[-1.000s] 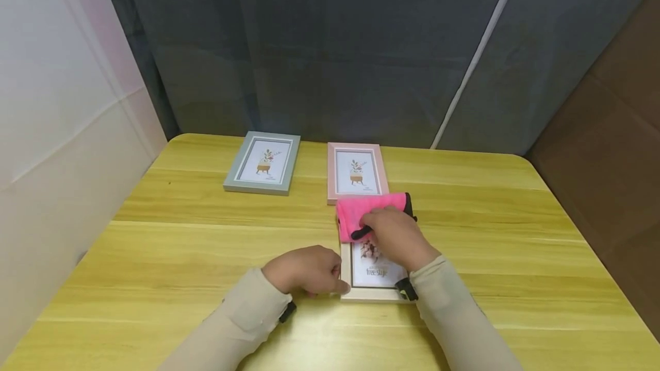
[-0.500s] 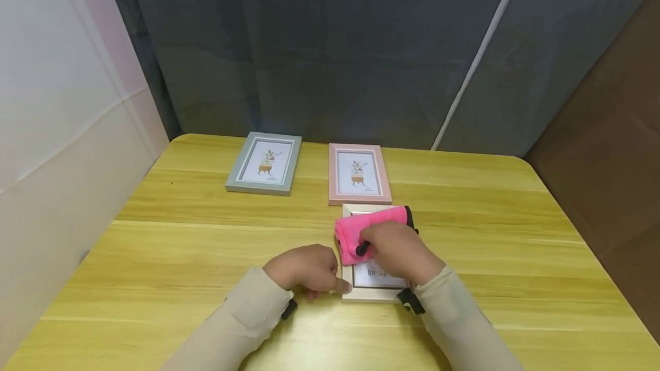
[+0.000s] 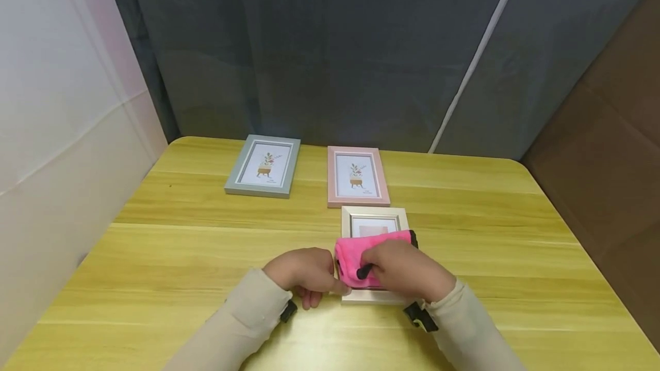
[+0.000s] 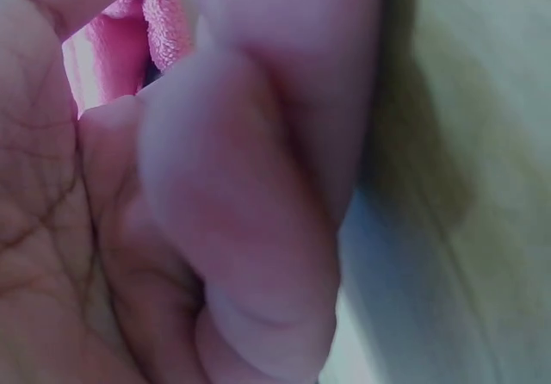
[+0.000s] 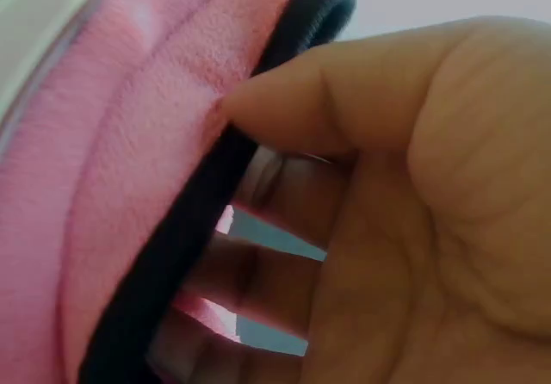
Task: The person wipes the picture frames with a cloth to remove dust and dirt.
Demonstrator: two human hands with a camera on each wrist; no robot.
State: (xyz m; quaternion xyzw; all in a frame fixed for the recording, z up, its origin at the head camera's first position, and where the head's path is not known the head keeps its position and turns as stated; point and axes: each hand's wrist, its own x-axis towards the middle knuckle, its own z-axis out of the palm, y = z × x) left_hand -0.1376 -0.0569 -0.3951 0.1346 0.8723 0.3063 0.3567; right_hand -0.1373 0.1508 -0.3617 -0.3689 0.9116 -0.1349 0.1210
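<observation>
A cream picture frame [image 3: 371, 296] lies face up on the table, its middle and lower picture covered by a folded pink cloth [image 3: 350, 251] with black edging. My right hand [image 3: 412, 271] pinches the cloth between thumb and fingers and rests it on the frame; the right wrist view shows the thumb on the cloth's black edging [image 5: 172, 250]. At the frame's lower left corner, my left hand [image 3: 304, 271] holds the edge, thumb on top. Its other fingers [image 4: 245, 203] are curled in the left wrist view, where their contact with the frame is hidden.
A pink picture frame [image 3: 384, 188] lies just beyond the cream one. Further left is a grey-green picture frame [image 3: 258, 192]. The wood-grain table [image 3: 206, 262] ends at a dark curtain [image 3: 330, 50], with a white sheet at left and a brown one at right.
My right hand has drawn the pink cloth down the cream frame, from its top toward its lower edge, uncovering the top of the picture. The left hand stays at the corner.
</observation>
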